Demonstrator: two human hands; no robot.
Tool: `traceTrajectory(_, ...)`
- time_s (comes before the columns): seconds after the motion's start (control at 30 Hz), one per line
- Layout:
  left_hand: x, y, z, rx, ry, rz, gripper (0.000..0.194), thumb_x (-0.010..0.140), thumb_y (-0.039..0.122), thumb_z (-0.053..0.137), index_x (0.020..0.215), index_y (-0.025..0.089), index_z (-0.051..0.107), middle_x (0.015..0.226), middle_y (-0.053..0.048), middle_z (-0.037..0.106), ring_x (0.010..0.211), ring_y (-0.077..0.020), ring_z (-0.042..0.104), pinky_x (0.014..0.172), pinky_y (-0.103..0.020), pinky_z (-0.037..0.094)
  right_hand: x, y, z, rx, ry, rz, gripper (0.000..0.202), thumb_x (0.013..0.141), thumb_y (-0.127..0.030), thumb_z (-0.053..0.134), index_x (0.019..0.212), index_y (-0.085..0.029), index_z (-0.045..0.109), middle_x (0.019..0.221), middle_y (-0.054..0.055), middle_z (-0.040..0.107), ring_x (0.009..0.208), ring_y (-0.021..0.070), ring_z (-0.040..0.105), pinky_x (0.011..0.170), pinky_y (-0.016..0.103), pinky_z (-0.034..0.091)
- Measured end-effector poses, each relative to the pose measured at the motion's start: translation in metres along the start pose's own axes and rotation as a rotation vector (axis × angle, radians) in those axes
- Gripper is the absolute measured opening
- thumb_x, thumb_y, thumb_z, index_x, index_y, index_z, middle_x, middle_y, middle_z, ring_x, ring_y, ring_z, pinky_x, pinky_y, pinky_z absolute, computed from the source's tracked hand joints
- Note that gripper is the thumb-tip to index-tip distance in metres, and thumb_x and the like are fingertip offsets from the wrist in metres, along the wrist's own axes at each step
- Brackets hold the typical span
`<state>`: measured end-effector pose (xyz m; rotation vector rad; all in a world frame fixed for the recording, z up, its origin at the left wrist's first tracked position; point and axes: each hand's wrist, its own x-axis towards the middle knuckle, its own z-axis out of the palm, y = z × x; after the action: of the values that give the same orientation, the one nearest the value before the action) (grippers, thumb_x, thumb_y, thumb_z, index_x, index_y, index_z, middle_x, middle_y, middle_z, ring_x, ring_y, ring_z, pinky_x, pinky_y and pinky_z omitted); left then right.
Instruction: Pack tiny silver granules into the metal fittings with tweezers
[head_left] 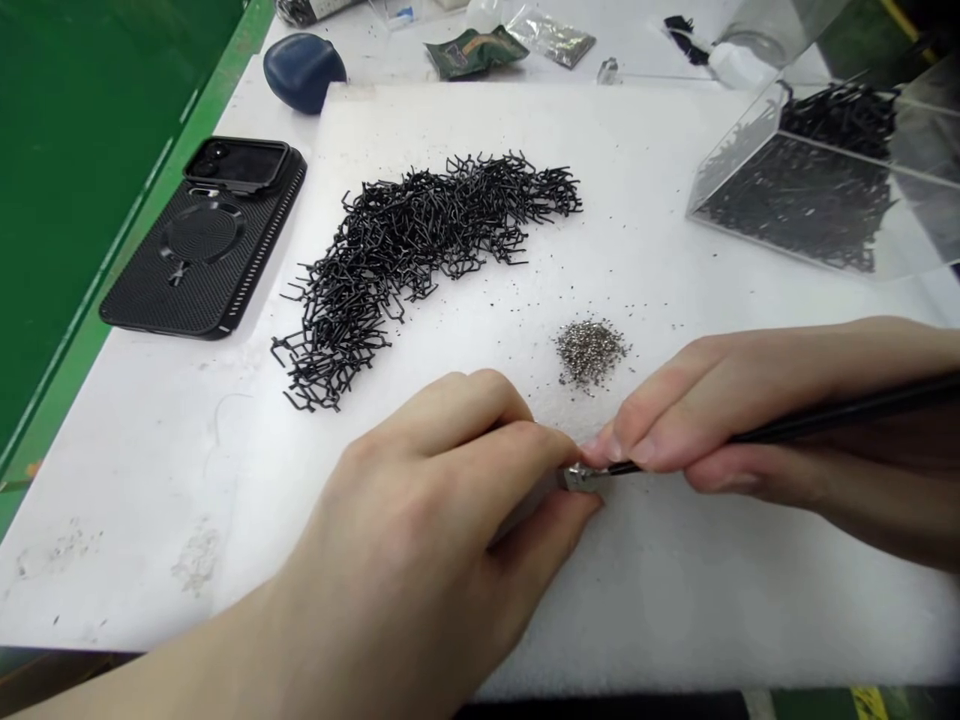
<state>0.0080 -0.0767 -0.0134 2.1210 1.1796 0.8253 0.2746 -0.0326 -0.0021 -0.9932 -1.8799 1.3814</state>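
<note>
My left hand (442, 510) pinches a small metal piece (582, 476) between thumb and index finger, over the white foam sheet (675, 610). From the right, my right hand (765, 430) grips a thin black pen-like tool (832, 412). Its dark tip meets the metal piece, and a fingertip of my right hand is close to it or touching it. Most of the metal piece is hidden by my fingers. Just beyond the hands lies a small heap of tiny shiny metal bits (590, 352).
A curved pile of black branched plastic pieces (420, 230) spreads behind my left hand. A clear box (802, 200) of black pieces lies at the right. A black phone (206, 240), a dark blue rounded object (304, 72) and a green packet (476, 52) lie around the sheet.
</note>
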Motion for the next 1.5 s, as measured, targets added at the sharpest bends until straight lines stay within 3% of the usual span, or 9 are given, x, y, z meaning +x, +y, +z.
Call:
traceTrajectory(0.2,-0.0017,0.0016,-0.0003,0.025,-0.010,-0.001,0.018,0.106,0.012,0.086,0.094,0.024,0.090,0.092,0.004,0.080,0.072,-0.0089,0.075,0.076,-0.017,0.067,-0.0027,0.0004,0.0022,-0.019,0.026,-0.010,0.003,0.105,-0.042,0.098,0.104,-0.042,0.101,0.100,-0.001,0.097,0.091,0.0247,0.095,0.086,0.028,0.079)
traceTrajectory(0.3,-0.0025,0.0017,-0.0010,0.037,-0.003,0.003,0.020,0.111,0.014,0.083,0.096,0.025,0.090,0.093,0.003,0.082,0.070,-0.0098,0.074,0.066,-0.019,0.063,-0.0055,0.0010,0.0009,-0.060,0.030,-0.012,0.009,0.108,-0.048,0.095,0.102,-0.043,0.100,0.101,-0.002,0.097,0.091,0.0231,0.095,0.085,0.027,0.078)
traceTrajectory(0.43,-0.0017,0.0008,-0.0013,0.054,0.001,0.007,0.017,0.116,0.024,0.084,0.100,0.025,0.092,0.095,0.003,0.082,0.071,-0.0092,0.075,0.062,-0.019,0.058,-0.0080,0.0026,-0.0016,-0.059,-0.024,-0.050,0.009,0.105,-0.035,0.097,0.108,-0.042,0.101,0.104,-0.001,0.098,0.092,0.0240,0.094,0.088,0.027,0.078)
traceTrajectory(0.53,-0.0020,-0.0004,-0.0004,0.046,0.014,0.016,0.019,0.117,0.027,0.084,0.100,0.025,0.091,0.095,0.002,0.082,0.072,-0.0094,0.075,0.062,-0.019,0.058,-0.0090,0.0034,-0.0014,-0.044,-0.024,-0.051,0.014,0.104,-0.034,0.097,0.112,-0.044,0.101,0.106,-0.001,0.098,0.092,0.0262,0.094,0.087,0.032,0.079)
traceTrajectory(0.63,-0.0027,-0.0016,0.0012,0.032,0.022,0.019,0.020,0.117,0.027,0.084,0.099,0.025,0.090,0.095,0.002,0.082,0.072,-0.0100,0.075,0.062,-0.020,0.060,-0.0097,0.0038,0.0005,-0.056,0.024,-0.023,0.006,0.107,-0.047,0.096,0.107,-0.045,0.101,0.101,0.000,0.097,0.089,0.0268,0.094,0.083,0.034,0.080)
traceTrajectory(0.77,-0.0023,-0.0027,0.0033,0.018,0.021,0.021,0.015,0.112,0.024,0.092,0.097,0.023,0.089,0.094,0.004,0.080,0.074,-0.0075,0.077,0.074,-0.016,0.065,-0.0085,0.0047,0.0028,-0.098,0.053,0.000,0.021,0.107,-0.062,0.091,0.103,-0.044,0.101,0.098,0.002,0.096,0.089,0.0275,0.094,0.082,0.035,0.080)
traceTrajectory(1.13,-0.0017,-0.0015,0.0025,0.017,0.022,0.024,0.014,0.112,0.021,0.090,0.098,0.024,0.090,0.094,0.004,0.081,0.072,-0.0081,0.076,0.067,-0.017,0.064,-0.0064,0.0016,0.0010,-0.034,-0.014,-0.042,0.008,0.106,-0.036,0.097,0.108,-0.042,0.101,0.102,0.001,0.097,0.090,0.0265,0.095,0.085,0.031,0.080)
traceTrajectory(1.4,-0.0028,-0.0006,0.0004,0.007,0.014,0.023,0.016,0.113,0.024,0.090,0.097,0.023,0.090,0.094,0.003,0.081,0.075,-0.0087,0.078,0.076,-0.017,0.068,-0.0090,0.0063,-0.0013,-0.044,-0.021,-0.041,0.008,0.108,-0.044,0.095,0.114,-0.045,0.101,0.105,0.000,0.098,0.093,0.0267,0.095,0.087,0.032,0.080)
traceTrajectory(1.5,-0.0017,-0.0009,0.0007,0.006,0.021,0.027,0.014,0.111,0.026,0.094,0.098,0.023,0.090,0.094,0.004,0.081,0.074,-0.0086,0.078,0.076,-0.017,0.069,-0.0079,0.0055,-0.0011,-0.073,-0.009,-0.039,0.013,0.109,-0.054,0.092,0.109,-0.044,0.101,0.103,0.000,0.097,0.091,0.0252,0.095,0.086,0.031,0.080)
